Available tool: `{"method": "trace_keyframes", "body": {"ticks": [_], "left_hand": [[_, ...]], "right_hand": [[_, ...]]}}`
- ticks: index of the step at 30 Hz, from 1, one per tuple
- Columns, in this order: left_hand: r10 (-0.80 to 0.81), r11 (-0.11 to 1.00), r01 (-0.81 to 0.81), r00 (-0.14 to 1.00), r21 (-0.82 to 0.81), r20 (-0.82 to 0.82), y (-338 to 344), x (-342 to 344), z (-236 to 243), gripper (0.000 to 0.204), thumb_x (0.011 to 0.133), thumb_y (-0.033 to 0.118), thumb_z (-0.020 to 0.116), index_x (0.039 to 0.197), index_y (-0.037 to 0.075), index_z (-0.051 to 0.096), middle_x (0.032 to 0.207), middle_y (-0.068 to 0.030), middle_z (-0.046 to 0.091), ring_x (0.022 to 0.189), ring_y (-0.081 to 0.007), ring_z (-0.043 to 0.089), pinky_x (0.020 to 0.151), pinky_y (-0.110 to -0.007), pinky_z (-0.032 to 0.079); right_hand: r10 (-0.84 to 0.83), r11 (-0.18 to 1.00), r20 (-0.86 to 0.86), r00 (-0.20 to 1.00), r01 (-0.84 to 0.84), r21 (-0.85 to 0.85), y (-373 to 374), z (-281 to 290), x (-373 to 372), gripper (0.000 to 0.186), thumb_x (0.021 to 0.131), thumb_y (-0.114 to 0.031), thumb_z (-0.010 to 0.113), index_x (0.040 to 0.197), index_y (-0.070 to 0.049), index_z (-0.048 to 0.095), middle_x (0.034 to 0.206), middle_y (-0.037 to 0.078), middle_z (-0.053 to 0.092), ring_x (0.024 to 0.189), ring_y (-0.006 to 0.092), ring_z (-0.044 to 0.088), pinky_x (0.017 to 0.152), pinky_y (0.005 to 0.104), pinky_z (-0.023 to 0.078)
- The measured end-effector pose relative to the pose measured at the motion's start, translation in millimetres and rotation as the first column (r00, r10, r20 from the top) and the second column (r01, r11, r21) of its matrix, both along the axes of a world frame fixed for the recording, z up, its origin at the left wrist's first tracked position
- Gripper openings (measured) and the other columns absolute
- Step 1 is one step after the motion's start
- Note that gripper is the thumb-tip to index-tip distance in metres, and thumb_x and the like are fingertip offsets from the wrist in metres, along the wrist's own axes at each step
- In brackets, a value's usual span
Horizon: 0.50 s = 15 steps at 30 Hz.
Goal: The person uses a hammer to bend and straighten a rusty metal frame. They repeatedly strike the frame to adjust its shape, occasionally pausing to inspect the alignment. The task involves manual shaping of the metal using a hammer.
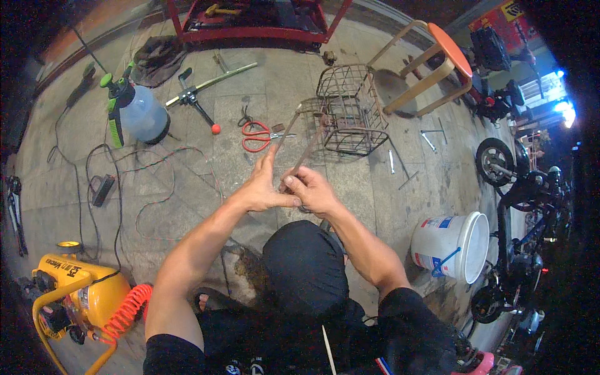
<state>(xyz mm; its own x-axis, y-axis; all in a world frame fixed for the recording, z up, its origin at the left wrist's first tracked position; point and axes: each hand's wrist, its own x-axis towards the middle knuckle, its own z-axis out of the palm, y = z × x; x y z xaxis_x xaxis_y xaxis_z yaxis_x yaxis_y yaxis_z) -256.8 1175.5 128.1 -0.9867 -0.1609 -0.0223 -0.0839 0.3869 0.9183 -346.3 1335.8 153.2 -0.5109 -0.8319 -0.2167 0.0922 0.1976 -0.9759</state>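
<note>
A thin, rusty metal frame with two long arms and a bent far end is held up between my hands. My left hand lies along its left arm, fingers pressed together and thumb reaching toward the other hand. My right hand is closed on the lower end of the right arm, thumb and fingers pinched. Just beyond the frame stands a rusty wire basket; the frame's far end overlaps it in view, and I cannot tell whether they touch. Red-handled scissors lie on the floor past my left hand.
At the left are a pump sprayer, loose cables and a yellow air compressor with a red coiled hose. An orange-topped stool, wrenches, a white bucket and motorbikes stand right. A red tool cart is ahead.
</note>
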Motion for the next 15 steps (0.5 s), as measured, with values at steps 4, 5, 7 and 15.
{"method": "trace_keyframes", "body": {"ticks": [4, 5, 7, 15], "left_hand": [[-0.011, 0.999, 0.010, 1.000, 0.050, 0.023, 0, 0, -14, 0.139, 0.051, 0.045, 0.089, 0.148, -0.007, 0.004, 0.148, -0.0321, 0.022, 0.141, -0.0413, 0.023, 0.114, -0.045, 0.025], [-0.008, 0.996, 0.003, 0.998, 0.085, 0.056, 0, 1, -19, 0.135, 0.054, 0.042, 0.088, 0.149, -0.006, 0.004, 0.148, -0.0315, 0.022, 0.140, -0.0405, 0.024, 0.113, -0.045, 0.027], [-0.011, 0.967, -0.011, 0.996, 0.255, 0.084, 1, 2, -28, 0.126, 0.061, 0.036, 0.085, 0.149, -0.005, 0.006, 0.148, -0.0296, 0.024, 0.139, -0.0387, 0.027, 0.111, -0.044, 0.031], [-0.085, 0.552, -0.094, 0.982, 0.829, 0.168, -10, 14, -29, 0.084, 0.075, 0.007, 0.064, 0.149, 0.008, 0.026, 0.136, -0.0112, 0.041, 0.118, -0.0234, 0.048, 0.090, -0.040, 0.051]], "right_hand": [[0.103, 0.994, -0.001, 0.995, -0.103, 0.024, -7, 3, 1, 0.021, 0.098, -0.019, 0.056, 0.110, -0.003, 0.060, 0.089, 0.004, 0.063, 0.081, 0.0109, 0.058, 0.071, 0.0282, 0.050], [0.132, 0.991, -0.022, 0.991, -0.132, -0.005, -8, 5, 2, 0.023, 0.098, -0.019, 0.056, 0.112, -0.002, 0.060, 0.090, 0.004, 0.063, 0.082, 0.0109, 0.058, 0.071, 0.0287, 0.050], [0.180, 0.984, -0.064, 0.982, -0.179, 0.008, -6, 6, 3, 0.024, 0.097, -0.018, 0.056, 0.114, -0.001, 0.060, 0.092, 0.005, 0.064, 0.083, 0.0118, 0.059, 0.074, 0.0299, 0.050], [0.033, 0.964, -0.384, 0.923, 0.072, 0.255, 52, -58, -8, 0.033, 0.093, -0.018, 0.058, 0.122, -0.001, 0.057, 0.103, 0.012, 0.066, 0.092, 0.0238, 0.064, 0.081, 0.0338, 0.051]]}}
